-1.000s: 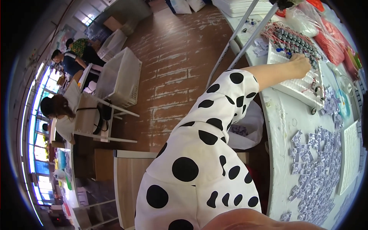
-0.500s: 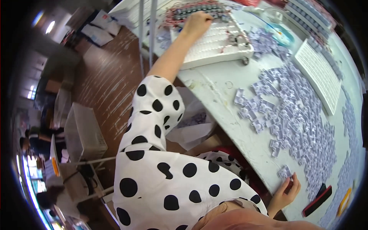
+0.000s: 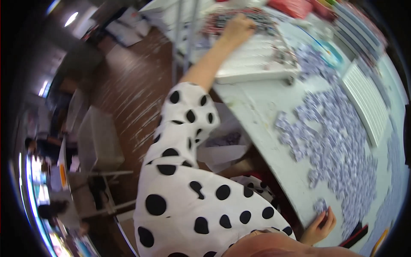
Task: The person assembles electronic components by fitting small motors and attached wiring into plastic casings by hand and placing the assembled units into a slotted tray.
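My left hand reaches far over a white foam tray, its fingers curled down at a packed row of small dark cylindrical parts with red wires. Motion blur hides what its fingertips grip. Close to the near table edge, my right hand has its thumb and fingers bent around a small clear plastic piece on the tabletop. Beyond that hand spreads a large heap of similar clear plastic pieces. A few loose wired parts lie at the tray's right side.
A white ribbed tray lies beyond the heap, with stacked grey trays behind. A turquoise dish sits near the foam tray. Dark-and-red brush-like object lies beside my right hand. Metal uprights rise left of the table.
The whole view has shifted, so the table and both hands appear further right and slightly lower, with more blur. Both hands stay at about the same places on the table.
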A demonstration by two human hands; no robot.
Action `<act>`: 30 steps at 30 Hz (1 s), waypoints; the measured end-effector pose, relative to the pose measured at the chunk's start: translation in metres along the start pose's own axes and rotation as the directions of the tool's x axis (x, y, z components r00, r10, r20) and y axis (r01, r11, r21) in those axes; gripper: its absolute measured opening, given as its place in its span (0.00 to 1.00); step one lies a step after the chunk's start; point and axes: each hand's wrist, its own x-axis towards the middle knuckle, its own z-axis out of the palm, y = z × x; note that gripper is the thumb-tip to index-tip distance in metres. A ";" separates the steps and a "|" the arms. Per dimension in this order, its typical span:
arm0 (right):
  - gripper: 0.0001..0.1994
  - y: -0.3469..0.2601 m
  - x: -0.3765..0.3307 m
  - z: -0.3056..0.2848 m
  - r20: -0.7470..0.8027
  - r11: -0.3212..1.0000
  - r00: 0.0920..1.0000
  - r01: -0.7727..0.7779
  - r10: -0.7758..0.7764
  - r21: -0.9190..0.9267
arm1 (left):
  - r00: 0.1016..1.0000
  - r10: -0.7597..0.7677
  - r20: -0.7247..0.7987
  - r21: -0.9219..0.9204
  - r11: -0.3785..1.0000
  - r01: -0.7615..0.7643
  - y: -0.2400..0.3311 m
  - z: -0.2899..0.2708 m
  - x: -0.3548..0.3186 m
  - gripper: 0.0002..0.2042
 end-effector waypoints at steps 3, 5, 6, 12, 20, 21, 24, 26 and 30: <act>0.11 0.070 -0.001 0.018 0.003 0.993 0.999 0.033 -0.033 0.110 | 0.997 0.056 -0.057 -0.034 0.998 -0.058 0.013 0.047 0.010 0.08; 0.12 0.075 0.016 0.032 -0.271 0.796 0.851 0.519 -0.449 0.311 | 0.995 0.005 -0.099 -0.022 1.000 -0.008 0.024 0.051 0.012 0.06; 0.13 0.077 0.024 0.034 -0.432 0.619 0.700 0.710 -0.569 0.336 | 0.993 0.016 -0.113 0.023 1.000 -0.014 0.027 0.046 0.008 0.06; 0.14 0.009 -0.002 -0.011 -0.022 0.997 0.999 0.045 -0.047 -0.060 | 0.973 0.229 -0.043 0.180 0.959 -0.218 0.043 0.026 -0.003 0.06; 0.12 0.011 -0.003 -0.012 0.020 1.000 1.000 -0.010 0.010 0.005 | 0.918 0.386 -0.097 0.156 0.916 -0.369 0.033 0.053 0.021 0.07; 0.12 0.010 -0.001 -0.006 0.013 0.999 0.999 -0.034 0.034 -0.008 | 0.887 0.458 0.048 0.202 0.866 -0.458 0.027 0.044 0.024 0.07; 0.11 0.001 -0.001 0.003 -0.040 0.997 0.996 -0.078 0.079 0.025 | 0.942 0.313 0.118 0.088 0.942 -0.324 -0.003 0.037 0.018 0.04; 0.12 -0.005 0.001 -0.002 0.018 0.996 0.995 -0.094 0.094 0.005 | 0.955 0.255 0.152 0.082 0.960 -0.269 0.004 0.042 0.023 0.04; 0.11 0.000 -0.003 -0.006 0.003 0.994 0.994 -0.111 0.111 0.002 | 0.963 0.229 0.142 0.004 0.973 -0.232 0.008 0.068 0.031 0.07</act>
